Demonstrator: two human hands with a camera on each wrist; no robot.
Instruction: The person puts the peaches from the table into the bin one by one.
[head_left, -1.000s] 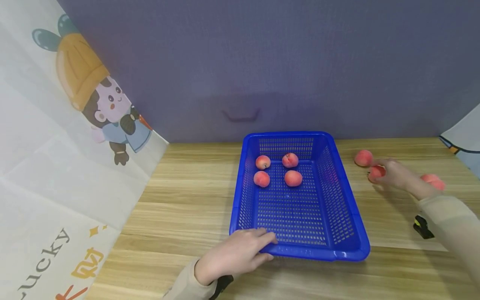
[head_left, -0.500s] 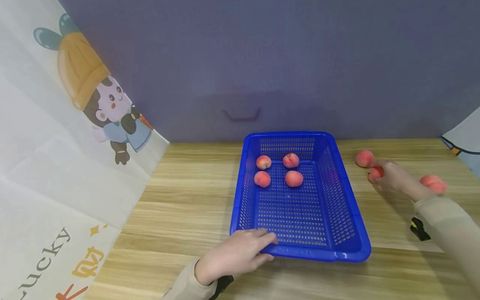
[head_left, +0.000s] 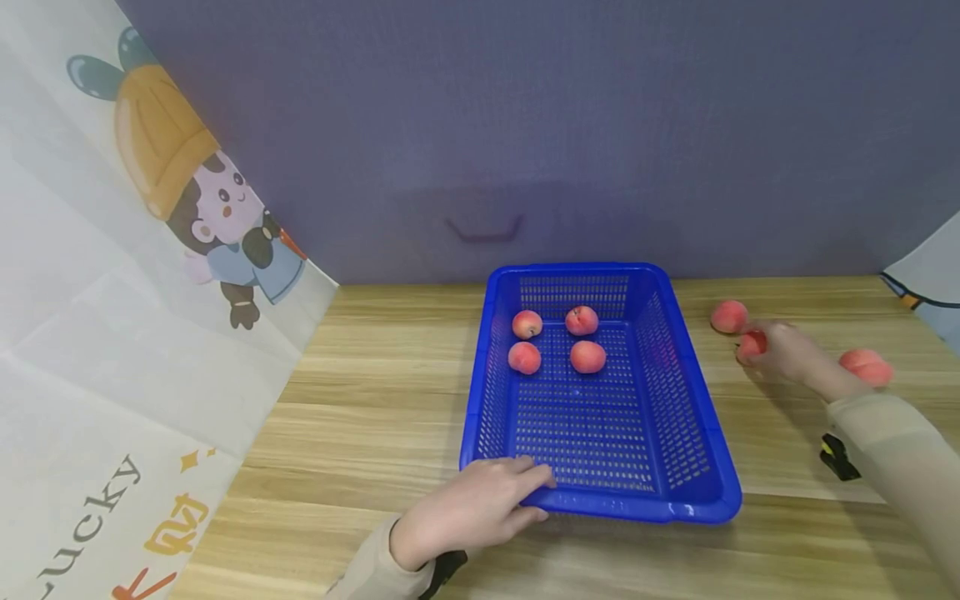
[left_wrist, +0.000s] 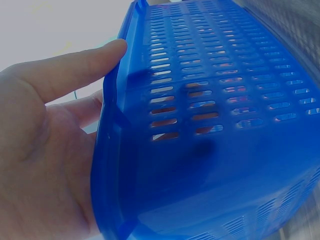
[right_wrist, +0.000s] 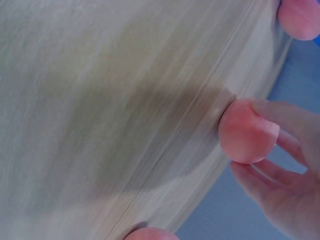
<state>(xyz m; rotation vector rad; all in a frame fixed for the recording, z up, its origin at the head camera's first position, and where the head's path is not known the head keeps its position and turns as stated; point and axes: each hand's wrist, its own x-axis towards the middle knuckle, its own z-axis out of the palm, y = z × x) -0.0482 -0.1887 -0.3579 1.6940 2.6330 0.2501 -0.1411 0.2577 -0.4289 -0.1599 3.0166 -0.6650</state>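
A blue plastic basket (head_left: 711, 417) with slotted walls stands mid-table, and several reddish peaches, among them one peach (head_left: 587, 357), lie toward its far end. My left hand (head_left: 480, 506) grips the basket's near rim at its left corner, fingers inside and thumb outside; the left wrist view shows the thumb (left_wrist: 80, 67) against the rim. Right of the basket, my right hand (head_left: 791, 358) pinches a peach (right_wrist: 247, 131) between thumb and fingers, and this peach appears to be resting on the tabletop. Another peach (head_left: 729, 317) lies just beyond it, and one more peach (head_left: 867, 367) lies to the right.
The wood-grain table (head_left: 360, 400) ends at a dark grey-blue panel (head_left: 480, 133) behind the basket. A white sheet with a cartoon print (head_left: 225, 200) hangs at the left. At the far right edge runs a black cable (head_left: 930, 302).
My right fingers have drawn in slightly around the peach, which has barely shifted. The left hand, the basket and the other peaches stay in place.
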